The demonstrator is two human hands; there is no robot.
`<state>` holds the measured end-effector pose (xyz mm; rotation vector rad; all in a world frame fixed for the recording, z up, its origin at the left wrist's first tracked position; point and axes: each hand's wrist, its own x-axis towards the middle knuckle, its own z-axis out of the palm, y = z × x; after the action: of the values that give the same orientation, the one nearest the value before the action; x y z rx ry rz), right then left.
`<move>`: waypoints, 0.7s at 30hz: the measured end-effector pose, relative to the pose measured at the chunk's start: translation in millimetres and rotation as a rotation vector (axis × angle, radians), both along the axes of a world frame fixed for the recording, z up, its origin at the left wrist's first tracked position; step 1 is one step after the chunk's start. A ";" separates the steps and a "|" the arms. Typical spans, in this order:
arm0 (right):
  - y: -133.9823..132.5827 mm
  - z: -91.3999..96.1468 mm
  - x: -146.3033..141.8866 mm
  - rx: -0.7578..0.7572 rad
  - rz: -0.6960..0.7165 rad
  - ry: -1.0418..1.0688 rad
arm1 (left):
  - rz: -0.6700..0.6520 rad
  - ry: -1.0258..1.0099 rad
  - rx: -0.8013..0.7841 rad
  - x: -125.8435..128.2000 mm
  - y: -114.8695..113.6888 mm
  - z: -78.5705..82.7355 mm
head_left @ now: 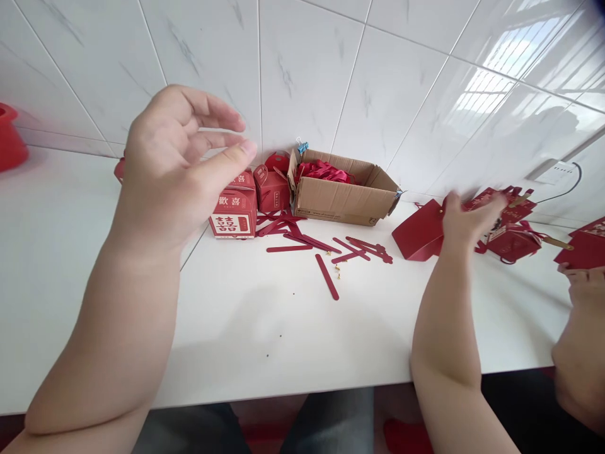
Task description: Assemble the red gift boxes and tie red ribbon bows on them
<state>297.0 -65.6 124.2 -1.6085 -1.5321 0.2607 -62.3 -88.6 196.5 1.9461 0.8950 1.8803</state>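
My left hand (174, 157) is raised above the table's left side, fingers loosely curved and apart, holding nothing. Partly behind it stand a red printed gift box (234, 214) with a white label and a smaller red box (273, 189). At the right, my right hand (467, 217) reaches over a plain red box (418, 230). Its fingers are spread and a little blurred; whether they touch the box is hard to see. Between my hands lie several dark red strips (327, 277) and small gold fasteners (337, 268).
An open cardboard box (343, 198) with red ribbon (326, 170) stands against the tiled wall, a blue binder clip (302, 147) on its corner. More red boxes (513, 243) lie at right, near another person's hand (583, 287). A red container (10, 142) is far left.
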 end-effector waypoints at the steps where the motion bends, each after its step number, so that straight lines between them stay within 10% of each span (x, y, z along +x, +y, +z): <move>1: -6.1 -3.0 -17.0 -0.003 0.068 0.005 | -0.001 -0.024 0.017 -1.5 2.2 -0.1; 9: -56.6 -64.3 -140.0 -0.108 0.788 -0.015 | 0.007 -0.092 -0.029 -11.7 0.2 8.3; 16: -73.6 -111.5 -172.1 -0.232 1.016 -0.385 | -0.012 -0.091 -0.029 -14.3 -1.4 8.9; 21: -105.6 -113.7 -188.7 -0.074 1.484 -0.367 | -0.024 -0.132 0.004 -13.5 -1.4 8.6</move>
<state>108.3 -171.3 10.5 -0.2478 -2.7682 0.8248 -75.9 -90.0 205.1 1.8023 0.8262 1.9713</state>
